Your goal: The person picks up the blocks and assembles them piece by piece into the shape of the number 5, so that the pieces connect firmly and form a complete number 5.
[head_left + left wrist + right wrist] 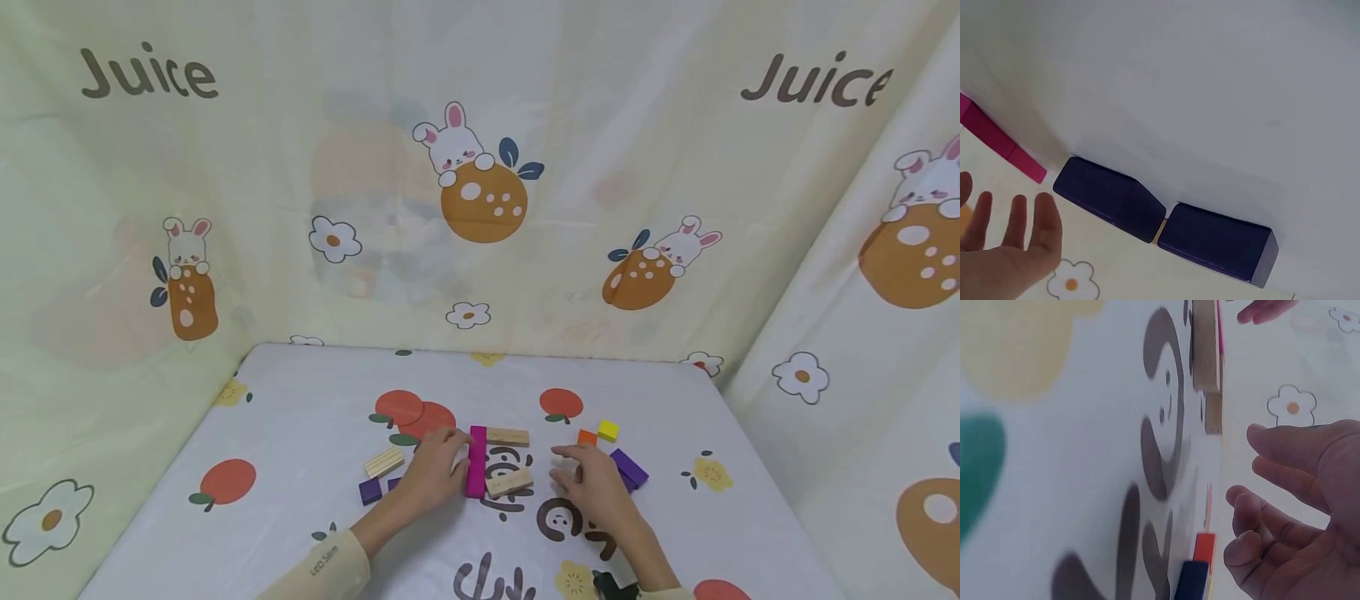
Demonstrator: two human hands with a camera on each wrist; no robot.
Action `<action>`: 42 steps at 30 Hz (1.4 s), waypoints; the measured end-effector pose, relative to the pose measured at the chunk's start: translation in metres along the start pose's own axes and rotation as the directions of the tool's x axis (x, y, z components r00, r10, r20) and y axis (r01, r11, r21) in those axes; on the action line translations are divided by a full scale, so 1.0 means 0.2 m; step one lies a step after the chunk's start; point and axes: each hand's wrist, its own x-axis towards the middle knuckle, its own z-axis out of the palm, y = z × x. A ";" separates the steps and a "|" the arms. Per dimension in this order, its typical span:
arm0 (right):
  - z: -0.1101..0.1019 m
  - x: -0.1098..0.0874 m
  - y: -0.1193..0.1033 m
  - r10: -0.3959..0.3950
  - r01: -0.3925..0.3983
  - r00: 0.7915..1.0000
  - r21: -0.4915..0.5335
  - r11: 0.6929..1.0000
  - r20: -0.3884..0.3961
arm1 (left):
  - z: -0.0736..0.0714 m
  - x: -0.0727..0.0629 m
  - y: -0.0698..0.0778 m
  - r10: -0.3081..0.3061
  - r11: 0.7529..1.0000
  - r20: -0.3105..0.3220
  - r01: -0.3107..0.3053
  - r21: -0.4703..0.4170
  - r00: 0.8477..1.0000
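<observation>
Two magenta blocks [477, 462] lie end to end on the table, and two plain wooden blocks [507, 437] extend rightward from them. Just left of the magenta pair is my left hand [435, 471], its fingers loosely bent and holding nothing; a gap shows between fingertips and magenta blocks [1000, 140] in the left wrist view. My right hand [600, 487] hovers to the right of the wooden blocks, nearest a purple block [630, 469] and an orange block [587, 437], partly covering them. Its fingers are relaxed around nothing, as the right wrist view shows.
Left of my left hand sit a ribbed wooden block [384, 462] and dark purple blocks [370, 492], one partly hidden. A yellow block [608, 431] lies behind the orange one. A black object [615, 586] is at my right wrist. Printed curtains [600, 167] stand behind the table.
</observation>
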 end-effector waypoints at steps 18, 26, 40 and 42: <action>-0.07 0.06 0.18 0.015 -0.022 0.996 -0.084 0.996 -0.086 | 0.01 -0.01 -0.02 0.122 0.988 0.264 -0.142 0.060 0.957; -0.06 0.10 0.23 0.081 -0.090 0.984 -0.047 0.995 -0.157 | 0.00 -0.03 -0.01 0.163 0.979 0.299 -0.192 0.071 0.940; -0.06 0.19 0.26 0.157 -0.166 0.980 -0.069 0.984 -0.122 | 0.00 -0.04 -0.01 0.169 0.970 0.345 -0.218 0.108 0.923; -0.06 0.20 0.26 0.154 -0.165 0.981 -0.084 0.983 -0.121 | 0.01 -0.04 -0.01 0.173 0.967 0.344 -0.225 0.118 0.923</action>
